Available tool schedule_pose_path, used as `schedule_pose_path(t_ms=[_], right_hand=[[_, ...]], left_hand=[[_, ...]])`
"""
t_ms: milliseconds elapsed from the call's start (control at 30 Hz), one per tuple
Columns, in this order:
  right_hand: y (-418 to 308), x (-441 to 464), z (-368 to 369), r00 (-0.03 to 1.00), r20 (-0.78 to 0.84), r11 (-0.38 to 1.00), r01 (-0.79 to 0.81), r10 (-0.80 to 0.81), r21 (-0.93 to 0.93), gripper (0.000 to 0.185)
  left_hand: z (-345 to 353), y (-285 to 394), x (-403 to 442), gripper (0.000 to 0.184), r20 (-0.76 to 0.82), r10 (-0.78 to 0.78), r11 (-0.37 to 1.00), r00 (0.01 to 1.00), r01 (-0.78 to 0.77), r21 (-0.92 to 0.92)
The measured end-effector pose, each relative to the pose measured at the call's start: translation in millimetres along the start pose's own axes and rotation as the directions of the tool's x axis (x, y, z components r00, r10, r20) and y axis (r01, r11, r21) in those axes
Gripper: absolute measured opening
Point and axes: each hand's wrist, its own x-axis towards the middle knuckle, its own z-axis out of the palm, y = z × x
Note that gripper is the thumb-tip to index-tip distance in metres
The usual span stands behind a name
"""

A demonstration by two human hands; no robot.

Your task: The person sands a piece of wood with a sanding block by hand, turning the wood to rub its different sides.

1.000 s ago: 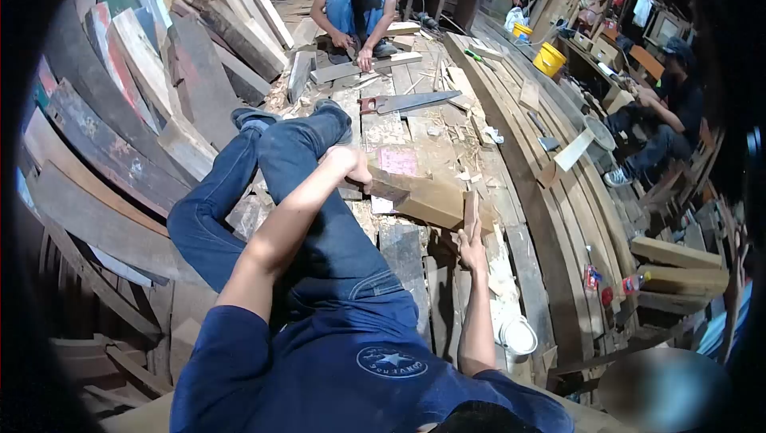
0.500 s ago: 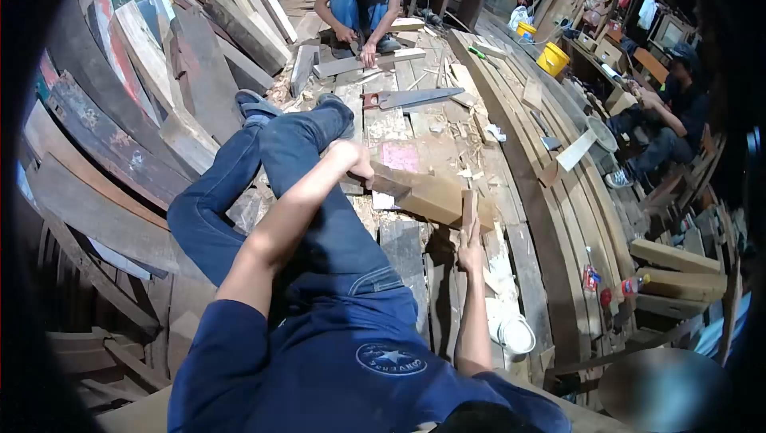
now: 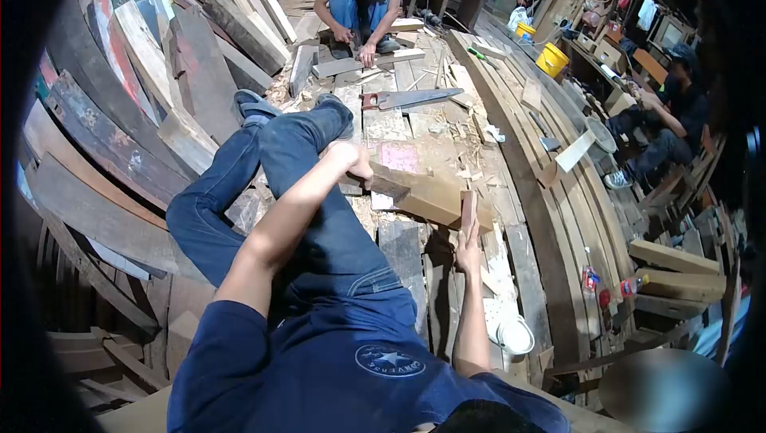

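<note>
Wooden block (image 3: 435, 200), lying in front of the seated person (image 3: 319, 377), beyond the denim-covered legs (image 3: 339, 233). From where I am standing, its long axis is running crosswise, slanting from the left hand (image 3: 359, 163) at one end toward the right hand (image 3: 469, 251) near the other. The right end is sitting somewhat nearer to the person than the left. The left hand is clenching the block's left end, though how its fingers are wrapping underneath is not showing. The right hand is grasping a small wooden piece (image 3: 468, 208), its fingers extending along it. The piece is pointing away from the person, crossing the line of the block rather than following it, and is overlapping the block's right part; whether the two are touching, I am not managing to tell. Of the two hands, the right is lying nearer to this crossing. Beyond the block, a pink sheet (image 3: 397, 157) is lying on the plank floor (image 3: 399, 245); farther out, a handsaw (image 3: 415, 98) is resting with its handle toward the left. To the right, long beams (image 3: 528, 171) are stretching past the block's end.
</note>
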Motion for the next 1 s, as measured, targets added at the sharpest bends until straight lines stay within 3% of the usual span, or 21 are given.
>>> schedule_pose_path(t_ms=[100,267,567,667,1000], right_hand=[[18.3,8.1,13.7,0.981,-0.109,0.987,0.161,-0.161,-0.008,0.073],[3.7,1.7,1.9,1.0,0.0,1.0,0.019,-0.019,0.014,0.073],[15.7,6.6,11.2,0.99,-0.079,0.993,0.116,-0.115,0.003,0.074],[15.7,8.4,10.6,0.998,-0.038,0.999,0.049,-0.05,-0.013,0.074],[21.0,10.6,14.4,0.992,-0.07,0.995,0.104,-0.104,0.003,0.073]], left_hand=[[-6.3,7.4,-14.0,0.07,-0.01,-0.028,0.999,1.0,0.028,0.017],[-12.5,13.9,-24.4,0.072,-0.005,-0.046,0.998,0.999,0.046,0.033],[-5.7,8.4,-11.8,0.076,-0.012,-0.069,0.996,0.998,0.07,0.054],[-7.0,8.6,-14.0,0.077,-0.004,-0.067,0.997,0.998,0.067,0.049],[-9.3,9.9,-17.2,0.076,0.004,-0.057,0.997,0.998,0.057,0.051]])
